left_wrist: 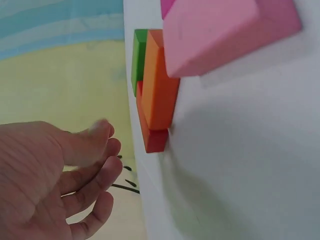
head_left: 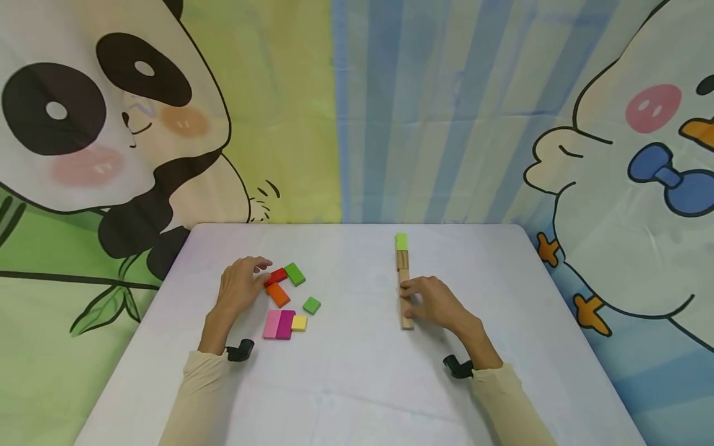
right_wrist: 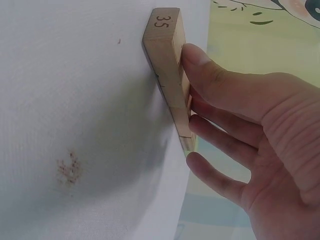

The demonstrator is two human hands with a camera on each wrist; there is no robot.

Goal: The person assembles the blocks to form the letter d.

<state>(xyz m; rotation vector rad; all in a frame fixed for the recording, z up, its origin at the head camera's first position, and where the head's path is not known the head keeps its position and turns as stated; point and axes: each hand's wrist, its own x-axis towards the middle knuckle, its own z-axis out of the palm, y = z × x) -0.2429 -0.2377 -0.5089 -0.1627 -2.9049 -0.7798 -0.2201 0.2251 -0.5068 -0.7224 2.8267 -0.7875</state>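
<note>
My left hand (head_left: 240, 288) hovers beside a red block (head_left: 276, 277), its fingers loosely bent and nothing in them. In the left wrist view a gap separates the fingertips from the red block (left_wrist: 156, 141) and the orange block (left_wrist: 159, 95). A green block (head_left: 294, 274) lies just past the red one. On the right, my right hand (head_left: 440, 303) rests its thumb and fingertips along the top of a line of plain wooden blocks (head_left: 407, 323). The nearest wooden block (right_wrist: 162, 47) bears the number 35. A lime-green block (head_left: 401, 241) caps the line's far end.
A pink block (head_left: 271, 324), a magenta block (head_left: 285, 324) and a yellow block (head_left: 299, 323) sit side by side. A small green block (head_left: 312, 305) lies apart from them. The white table (head_left: 346, 384) ends at a printed cloth backdrop (head_left: 295, 155).
</note>
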